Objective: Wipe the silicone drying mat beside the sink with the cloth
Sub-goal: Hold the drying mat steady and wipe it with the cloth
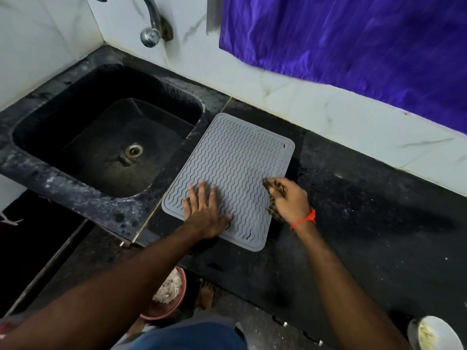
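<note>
Left hand (206, 213) presses flat on the grey ribbed floppy silicone mat (235, 168) beside the black sink (177, 92); right hand (288, 200) grips, probably, a dark bunched cloth (274, 189) at the mat's right edge

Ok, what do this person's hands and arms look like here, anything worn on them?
Both forearms are bare, with no sleeves, gloves or rings in view. The right hand has a thin red thread tied round its wrist, ends sticking out. The left hand and wrist carry nothing.
</note>
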The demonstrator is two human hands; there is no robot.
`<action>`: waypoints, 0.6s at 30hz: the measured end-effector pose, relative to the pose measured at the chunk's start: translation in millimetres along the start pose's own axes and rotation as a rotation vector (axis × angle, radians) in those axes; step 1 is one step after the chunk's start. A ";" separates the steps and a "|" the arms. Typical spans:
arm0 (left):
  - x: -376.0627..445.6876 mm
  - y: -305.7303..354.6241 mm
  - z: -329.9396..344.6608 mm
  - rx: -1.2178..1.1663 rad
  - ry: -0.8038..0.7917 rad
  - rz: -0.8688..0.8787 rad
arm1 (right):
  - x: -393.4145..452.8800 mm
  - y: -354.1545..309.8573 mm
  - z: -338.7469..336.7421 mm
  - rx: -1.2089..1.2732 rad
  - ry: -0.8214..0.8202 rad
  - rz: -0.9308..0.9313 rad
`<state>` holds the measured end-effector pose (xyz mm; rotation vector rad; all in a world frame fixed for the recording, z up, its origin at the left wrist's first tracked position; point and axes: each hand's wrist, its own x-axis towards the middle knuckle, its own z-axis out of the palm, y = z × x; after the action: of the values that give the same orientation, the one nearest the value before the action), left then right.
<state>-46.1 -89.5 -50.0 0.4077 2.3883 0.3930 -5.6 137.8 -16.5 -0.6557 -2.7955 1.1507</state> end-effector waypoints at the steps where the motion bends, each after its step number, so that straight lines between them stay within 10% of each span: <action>1: 0.8 2.6 2.0 0.000 0.001 0.030 | 12.0 -0.2 1.5 -0.063 0.011 -0.026; 18: 15.0 -14.8 24.9 0.128 -0.061 0.134 | 158.3 -9.2 2.8 -0.413 0.136 -0.056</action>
<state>-43.1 -92.9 -82.3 0.6313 2.3410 0.2844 -153.4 193.6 -30.3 -0.6446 -2.9282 0.4954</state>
